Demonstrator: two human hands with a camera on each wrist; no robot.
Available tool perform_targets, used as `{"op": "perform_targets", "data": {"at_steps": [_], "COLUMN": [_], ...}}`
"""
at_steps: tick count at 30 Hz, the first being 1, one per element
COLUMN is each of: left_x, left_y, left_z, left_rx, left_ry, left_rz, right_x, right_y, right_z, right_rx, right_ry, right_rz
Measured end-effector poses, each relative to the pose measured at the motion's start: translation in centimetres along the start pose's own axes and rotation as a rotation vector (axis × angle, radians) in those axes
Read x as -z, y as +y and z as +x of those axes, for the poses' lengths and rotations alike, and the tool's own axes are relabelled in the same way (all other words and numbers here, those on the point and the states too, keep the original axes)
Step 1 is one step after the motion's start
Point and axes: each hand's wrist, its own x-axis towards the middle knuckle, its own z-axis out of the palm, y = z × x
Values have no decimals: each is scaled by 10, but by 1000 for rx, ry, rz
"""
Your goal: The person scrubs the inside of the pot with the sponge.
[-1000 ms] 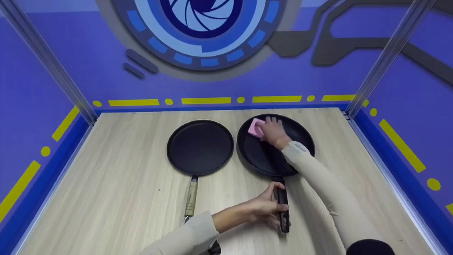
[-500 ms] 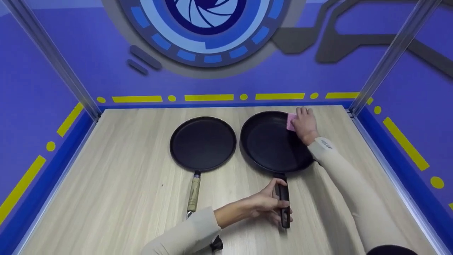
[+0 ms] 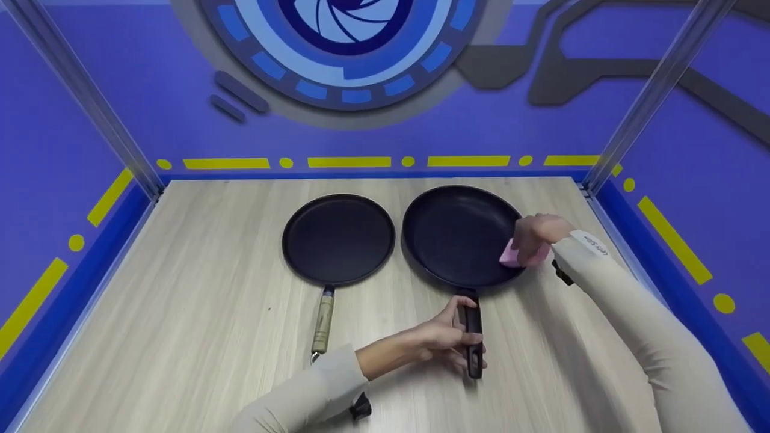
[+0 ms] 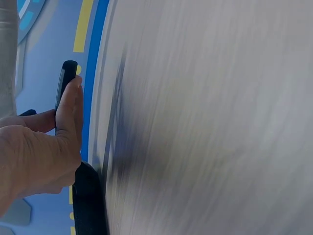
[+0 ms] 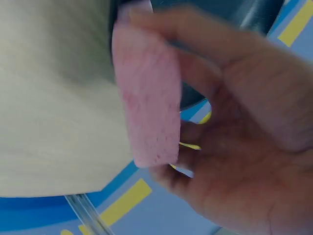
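A deep black frying pan sits at the right of the table, its black handle toward me. My left hand grips that handle, thumb across the top and fingers beneath; the left wrist view shows the hand around it from the side. At the pan's right rim, my right hand holds a pink sponge. In the right wrist view the sponge is pinched between thumb and fingers, its porous long side showing, with part of the dark pan behind it.
Left of the frying pan lies a flat black pan with a wooden handle, its end partly behind my left sleeve. Blue-purple panels wall the wood-grain table at the back and both sides.
My right hand has swept the sponge from the pan's upper left across the far side to the right rim. The left hand keeps its grip on the handle.
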Motion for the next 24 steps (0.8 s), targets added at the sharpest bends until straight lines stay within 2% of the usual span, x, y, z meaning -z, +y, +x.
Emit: {"op": "perform_targets", "data": {"at_steps": [4, 8, 11, 15, 20, 24], "left_x": [2, 1, 1, 2, 2, 3], "left_y": [-1, -2, -2, -1, -1, 0], "left_z": [-1, -1, 0, 2, 2, 2], "left_rx": [-17, -19, -23, -21, -12, -17], "left_ry": [11, 9, 6, -2, -5, -3], "left_rz": [-20, -27, -33, -39, -44, -18], "right_x": [0, -4, -5, -5, -3, -2], "right_y": [-8, -21, -31, -44, -62, -74], "right_z": [3, 11, 20, 35, 59, 82], "right_rx": [46, 107, 148, 181, 241, 297], "right_ry": [-172, -275, -336, -391, -414, -356], "right_rz": [133, 232, 348, 527, 779, 991]}}
